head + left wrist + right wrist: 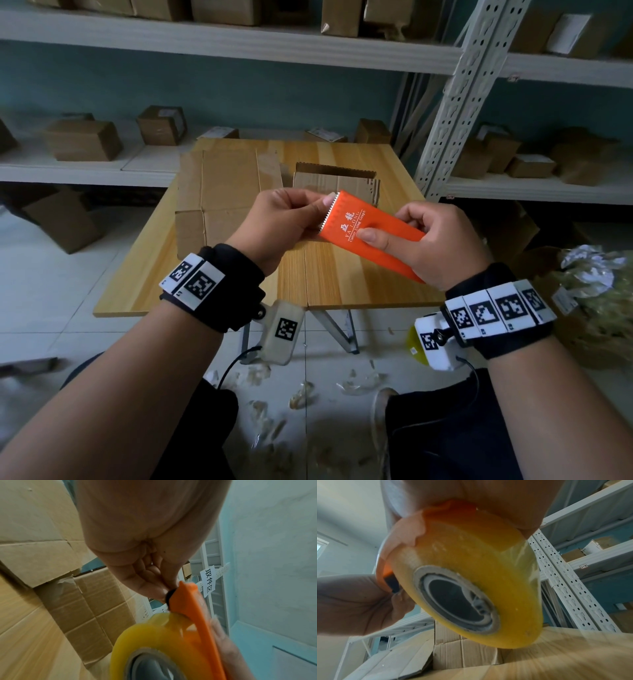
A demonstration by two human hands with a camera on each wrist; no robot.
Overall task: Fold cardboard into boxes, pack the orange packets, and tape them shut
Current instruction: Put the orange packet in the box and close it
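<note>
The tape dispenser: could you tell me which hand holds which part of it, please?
Right hand grips the orange tape dispenser by its body; left hand pinches its serrated end.

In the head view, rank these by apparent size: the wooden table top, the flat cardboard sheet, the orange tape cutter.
1. Light wooden table top, largest.
2. Flat brown cardboard sheet lying on it.
3. Orange plastic tape cutter, smallest, though it is held nearer the camera, so it looks bigger than it is.

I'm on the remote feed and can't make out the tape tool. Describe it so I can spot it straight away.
Start at the wooden table in front of the shelving; both hands are raised just above its near half. Between them is the tape dispenser, the right hand gripping its body and the left hand pinching its toothed end. It is the only bright orange thing there, with white lettering on top and a yellow tape roll underneath.
</note>
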